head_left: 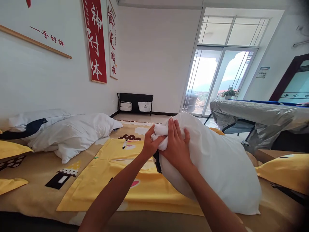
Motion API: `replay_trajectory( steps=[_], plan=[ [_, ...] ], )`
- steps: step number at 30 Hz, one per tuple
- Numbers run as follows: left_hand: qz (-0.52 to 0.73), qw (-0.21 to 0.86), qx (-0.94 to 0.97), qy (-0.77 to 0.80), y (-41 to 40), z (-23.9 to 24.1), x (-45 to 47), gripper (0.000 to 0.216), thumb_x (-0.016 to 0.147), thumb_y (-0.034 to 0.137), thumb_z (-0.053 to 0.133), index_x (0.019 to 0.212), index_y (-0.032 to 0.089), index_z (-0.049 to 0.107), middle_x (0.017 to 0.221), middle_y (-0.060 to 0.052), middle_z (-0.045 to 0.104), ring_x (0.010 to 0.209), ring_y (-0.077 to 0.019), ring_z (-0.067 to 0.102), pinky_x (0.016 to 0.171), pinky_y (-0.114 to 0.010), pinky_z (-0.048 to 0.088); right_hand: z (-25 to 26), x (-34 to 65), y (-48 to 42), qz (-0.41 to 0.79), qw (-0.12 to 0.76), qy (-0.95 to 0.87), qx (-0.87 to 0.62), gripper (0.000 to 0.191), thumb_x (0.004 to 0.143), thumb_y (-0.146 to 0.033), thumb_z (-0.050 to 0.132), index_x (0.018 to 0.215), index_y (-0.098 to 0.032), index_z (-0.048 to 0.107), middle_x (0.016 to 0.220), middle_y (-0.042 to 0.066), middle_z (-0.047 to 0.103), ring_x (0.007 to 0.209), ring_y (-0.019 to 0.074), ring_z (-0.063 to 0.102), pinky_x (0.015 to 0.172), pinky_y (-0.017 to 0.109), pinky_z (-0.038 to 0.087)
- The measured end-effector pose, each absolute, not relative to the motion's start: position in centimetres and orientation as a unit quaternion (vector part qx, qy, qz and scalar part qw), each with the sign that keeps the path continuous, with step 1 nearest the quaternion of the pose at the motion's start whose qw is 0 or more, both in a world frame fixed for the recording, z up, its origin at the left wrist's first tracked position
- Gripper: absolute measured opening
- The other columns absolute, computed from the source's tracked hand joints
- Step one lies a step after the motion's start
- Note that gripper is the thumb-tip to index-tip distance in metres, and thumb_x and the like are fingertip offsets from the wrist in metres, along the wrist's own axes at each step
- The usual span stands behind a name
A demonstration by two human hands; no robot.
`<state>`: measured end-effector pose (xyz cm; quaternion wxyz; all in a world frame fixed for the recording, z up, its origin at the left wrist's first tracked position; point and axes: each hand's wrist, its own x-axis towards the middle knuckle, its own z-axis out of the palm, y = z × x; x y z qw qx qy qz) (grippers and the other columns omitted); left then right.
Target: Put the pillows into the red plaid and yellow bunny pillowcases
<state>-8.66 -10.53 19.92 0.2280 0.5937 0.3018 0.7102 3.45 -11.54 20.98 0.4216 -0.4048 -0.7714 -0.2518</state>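
Note:
A large white pillow (212, 161) lies on the bed in front of me, on its right half. My left hand (151, 145) is closed around a bunched corner of that pillow at its near left end. My right hand (177, 145) lies on the same end, fingers together and pressed flat against the fabric beside the bunched corner. Under the pillow and my forearms lies a flat yellow pillowcase (116, 183) with cartoon prints.
Two white pillows (72, 132) lie at the left of the tan printed bedsheet (36, 174). A yellow pillow (287, 170) sits at right. A table under a grey cover (260, 117) stands beyond the bed. A black shelf (135, 103) is by the far wall.

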Motion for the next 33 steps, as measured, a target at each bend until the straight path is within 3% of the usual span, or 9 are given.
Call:
replay_trajectory(
  steps=[3,7,11,14,19,24,27,29,33],
  plan=[
    [0.690,0.140,0.639,0.311,-10.8,19.3,-7.8,0.014,0.070,0.030,0.060,0.064,0.019,0.056,0.073,-0.002,0.052,0.074,-0.0176,0.051,0.072,-0.032,0.047,20.2,3.9,-11.1,-0.206,0.441,-0.783,-0.388,0.081,0.076,-0.028,0.050,0.148,-0.013,0.015,0.133,0.018,0.053,0.126,0.0325,0.046,0.104,0.052,0.024],
    [0.657,0.036,0.672,0.339,-11.3,19.2,-7.3,0.006,0.071,0.026,0.058,0.071,0.020,0.057,0.087,-0.006,0.054,0.087,-0.0221,0.051,0.086,-0.038,0.044,19.8,4.1,-10.9,-0.173,0.437,-0.789,-0.395,0.035,0.075,-0.023,0.051,0.110,-0.018,0.053,0.101,0.012,0.064,0.097,0.0296,0.057,0.086,0.042,0.035],
    [0.606,0.004,0.715,0.348,-12.7,20.1,-8.9,0.018,0.078,0.031,0.057,0.090,0.019,0.060,0.120,-0.012,0.053,0.115,-0.0272,0.047,0.101,-0.043,0.035,20.7,4.9,-10.3,-0.199,0.421,-0.787,-0.405,0.005,0.076,-0.021,0.048,0.081,-0.022,0.050,0.081,0.008,0.062,0.083,0.0270,0.056,0.075,0.038,0.036],
    [0.556,0.017,0.753,0.352,-13.9,19.8,-11.9,0.024,0.088,0.035,0.048,0.104,0.021,0.057,0.134,-0.012,0.050,0.124,-0.0260,0.044,0.105,-0.042,0.032,22.6,6.9,-9.1,-0.213,0.421,-0.790,-0.391,0.008,0.072,-0.025,0.051,0.077,-0.024,0.045,0.079,0.008,0.061,0.080,0.0281,0.056,0.071,0.038,0.036],
    [0.401,0.082,0.785,0.465,-13.4,12.5,-17.5,0.024,0.087,0.032,0.049,0.102,0.021,0.063,0.106,-0.011,0.068,0.103,-0.0261,0.061,0.095,-0.042,0.044,27.3,10.4,-7.5,-0.177,0.442,-0.774,-0.418,0.017,0.069,-0.034,0.053,0.073,-0.027,0.038,0.071,0.006,0.056,0.069,0.0279,0.053,0.065,0.039,0.037],
    [0.224,0.133,0.813,0.521,-11.7,3.1,-19.6,0.048,0.082,0.033,0.057,0.128,0.020,0.054,0.140,-0.013,0.051,0.133,-0.0301,0.043,0.110,-0.047,0.030,30.1,12.3,-6.6,-0.139,0.419,-0.773,-0.455,0.033,0.067,-0.058,0.054,0.075,-0.028,0.043,0.071,0.006,0.057,0.067,0.0289,0.053,0.062,0.041,0.038],
    [0.145,0.130,0.824,0.532,-11.8,1.4,-19.4,0.050,0.085,0.036,0.053,0.131,0.017,0.050,0.140,-0.013,0.052,0.131,-0.0271,0.045,0.110,-0.042,0.031,31.0,14.1,-4.9,-0.161,0.387,-0.770,-0.481,0.042,0.067,-0.065,0.053,0.084,-0.026,0.053,0.075,0.009,0.063,0.073,0.0329,0.057,0.062,0.043,0.040],
    [0.136,0.113,0.831,0.528,-12.0,1.6,-19.2,0.044,0.086,0.034,0.052,0.126,0.017,0.054,0.131,-0.012,0.059,0.122,-0.0250,0.053,0.105,-0.039,0.036,31.7,14.8,-3.5,-0.187,0.381,-0.763,-0.488,0.042,0.069,-0.062,0.055,0.092,-0.028,0.058,0.075,0.008,0.065,0.076,0.0343,0.058,0.062,0.042,0.040],
    [0.144,0.103,0.832,0.525,-12.2,2.6,-19.6,0.037,0.088,0.033,0.051,0.120,0.018,0.058,0.119,-0.010,0.065,0.111,-0.0242,0.059,0.099,-0.037,0.039,32.1,11.4,-0.7,-0.172,0.313,-0.796,-0.490,0.033,0.068,-0.040,0.065,0.098,-0.028,0.061,0.083,0.006,0.069,0.083,0.0325,0.060,0.064,0.038,0.042]
  ],
)
